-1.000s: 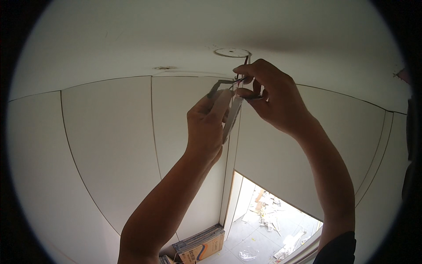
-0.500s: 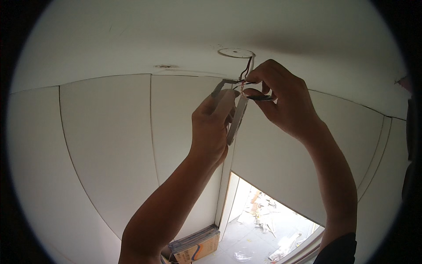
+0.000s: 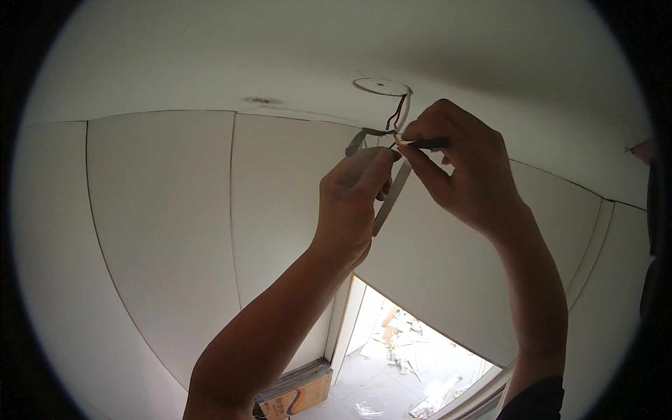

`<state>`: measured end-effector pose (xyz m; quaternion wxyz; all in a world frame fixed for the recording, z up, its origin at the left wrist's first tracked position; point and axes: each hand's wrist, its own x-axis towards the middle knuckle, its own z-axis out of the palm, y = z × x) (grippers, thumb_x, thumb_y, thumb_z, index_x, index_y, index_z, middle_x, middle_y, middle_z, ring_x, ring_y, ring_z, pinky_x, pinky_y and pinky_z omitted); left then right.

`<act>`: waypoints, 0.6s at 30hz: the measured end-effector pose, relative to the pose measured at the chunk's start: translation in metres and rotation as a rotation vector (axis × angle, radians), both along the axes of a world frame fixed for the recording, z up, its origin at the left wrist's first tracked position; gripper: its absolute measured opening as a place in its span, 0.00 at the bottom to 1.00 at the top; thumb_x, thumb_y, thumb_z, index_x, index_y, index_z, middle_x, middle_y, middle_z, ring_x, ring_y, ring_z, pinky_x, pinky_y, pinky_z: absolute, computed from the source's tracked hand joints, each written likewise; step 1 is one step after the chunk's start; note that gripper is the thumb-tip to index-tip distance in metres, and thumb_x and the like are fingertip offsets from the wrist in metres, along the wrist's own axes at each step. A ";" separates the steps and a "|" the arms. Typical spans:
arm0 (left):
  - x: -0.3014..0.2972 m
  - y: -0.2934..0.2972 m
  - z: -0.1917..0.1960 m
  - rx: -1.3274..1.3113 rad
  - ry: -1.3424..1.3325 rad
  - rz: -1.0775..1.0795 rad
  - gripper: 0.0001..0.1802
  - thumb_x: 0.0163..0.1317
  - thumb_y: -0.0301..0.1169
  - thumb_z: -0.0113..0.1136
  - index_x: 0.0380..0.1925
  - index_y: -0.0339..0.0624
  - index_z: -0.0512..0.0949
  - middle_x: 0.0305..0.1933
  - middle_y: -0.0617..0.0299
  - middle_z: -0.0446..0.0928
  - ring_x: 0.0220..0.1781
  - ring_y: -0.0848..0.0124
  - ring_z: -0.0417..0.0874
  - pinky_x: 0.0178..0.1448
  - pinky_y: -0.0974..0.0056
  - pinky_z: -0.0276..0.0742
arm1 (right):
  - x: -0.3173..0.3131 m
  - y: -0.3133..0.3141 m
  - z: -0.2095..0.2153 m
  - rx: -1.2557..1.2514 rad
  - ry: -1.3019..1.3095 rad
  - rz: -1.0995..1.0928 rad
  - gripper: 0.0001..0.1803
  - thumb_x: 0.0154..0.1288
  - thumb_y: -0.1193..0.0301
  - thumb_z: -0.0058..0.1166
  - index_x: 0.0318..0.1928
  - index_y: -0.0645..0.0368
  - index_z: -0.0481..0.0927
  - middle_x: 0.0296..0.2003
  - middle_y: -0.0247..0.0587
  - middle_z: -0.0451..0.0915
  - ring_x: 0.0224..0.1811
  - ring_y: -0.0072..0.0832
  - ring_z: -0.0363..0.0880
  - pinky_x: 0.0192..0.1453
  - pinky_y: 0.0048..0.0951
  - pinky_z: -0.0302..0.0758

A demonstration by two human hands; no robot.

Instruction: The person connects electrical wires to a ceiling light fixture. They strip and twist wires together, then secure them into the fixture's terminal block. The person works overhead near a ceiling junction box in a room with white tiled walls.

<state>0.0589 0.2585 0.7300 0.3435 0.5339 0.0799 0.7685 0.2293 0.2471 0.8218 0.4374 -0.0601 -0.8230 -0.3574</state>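
Observation:
Overhead, my left hand [image 3: 353,189] is closed, its thumb and forefinger pinching thin wires [image 3: 394,137] below the ceiling. A pale flat bar-like piece [image 3: 393,199] slants down beside its fingers; how it is held is hidden. My right hand [image 3: 465,161] pinches at the same wire joint, with a dark flat piece [image 3: 428,143] between thumb and fingers that looks like black tape. To the left of the joint, a dark sleeved lead [image 3: 355,142] bends down behind my left hand. Brown and white wires [image 3: 400,110] drop from the rim of a round ceiling plate [image 3: 381,86].
White wall panels [image 3: 161,210] with dark seams meet the ceiling [image 3: 280,49]. Below is a bright doorway opening [image 3: 378,364] with scraps on the tiled floor. A stack of flat cartons [image 3: 297,395] leans at the wall. Something dark [image 3: 654,210] stands at the far right edge.
Both hands have shifted slightly right in view, as has the whole scene. My right thumb and fingers have closed in on the wire joint, and the dark piece now lies against it.

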 end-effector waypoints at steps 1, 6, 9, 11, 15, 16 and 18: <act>-0.001 0.001 -0.001 0.008 0.018 0.002 0.14 0.79 0.35 0.64 0.54 0.38 0.85 0.43 0.63 0.84 0.44 0.76 0.84 0.47 0.66 0.80 | 0.001 -0.003 -0.001 0.014 0.015 0.006 0.13 0.64 0.74 0.73 0.46 0.56 0.83 0.43 0.36 0.84 0.42 0.29 0.88 0.35 0.29 0.84; 0.007 -0.001 0.003 -0.007 0.022 0.024 0.16 0.78 0.35 0.65 0.57 0.36 0.85 0.46 0.62 0.86 0.47 0.77 0.84 0.54 0.66 0.79 | 0.008 -0.007 -0.004 -0.020 0.041 -0.003 0.10 0.65 0.75 0.71 0.43 0.56 0.84 0.40 0.34 0.84 0.40 0.30 0.88 0.37 0.32 0.85; 0.009 0.002 0.003 0.023 0.010 0.008 0.16 0.79 0.34 0.64 0.58 0.35 0.85 0.48 0.61 0.87 0.48 0.77 0.84 0.55 0.66 0.79 | 0.014 0.001 -0.004 -0.016 -0.015 -0.032 0.12 0.65 0.71 0.72 0.47 0.54 0.84 0.39 0.35 0.86 0.39 0.32 0.89 0.40 0.37 0.86; 0.010 0.002 0.003 0.022 0.009 0.010 0.16 0.79 0.34 0.64 0.58 0.35 0.85 0.49 0.61 0.87 0.48 0.77 0.84 0.56 0.66 0.79 | 0.014 0.001 -0.007 -0.055 -0.013 -0.017 0.13 0.65 0.72 0.73 0.48 0.53 0.84 0.39 0.35 0.86 0.40 0.32 0.89 0.39 0.36 0.86; 0.010 0.001 0.005 0.011 0.047 0.027 0.16 0.80 0.34 0.63 0.58 0.35 0.85 0.49 0.61 0.87 0.49 0.77 0.83 0.56 0.66 0.79 | 0.011 0.003 -0.008 -0.005 0.037 0.023 0.13 0.64 0.71 0.74 0.47 0.50 0.85 0.39 0.35 0.86 0.39 0.31 0.89 0.37 0.34 0.86; 0.009 0.001 0.005 0.018 0.060 0.031 0.16 0.80 0.35 0.63 0.59 0.35 0.85 0.49 0.62 0.86 0.50 0.78 0.83 0.56 0.66 0.79 | 0.011 0.005 -0.007 0.037 0.033 0.024 0.13 0.64 0.71 0.74 0.47 0.50 0.85 0.40 0.35 0.85 0.39 0.31 0.89 0.37 0.33 0.86; 0.010 -0.001 0.005 0.011 0.048 0.029 0.17 0.81 0.35 0.62 0.59 0.35 0.84 0.48 0.62 0.86 0.50 0.78 0.82 0.56 0.66 0.78 | 0.011 0.007 -0.007 0.082 0.028 0.026 0.13 0.63 0.71 0.74 0.47 0.48 0.86 0.43 0.35 0.85 0.39 0.30 0.88 0.37 0.32 0.86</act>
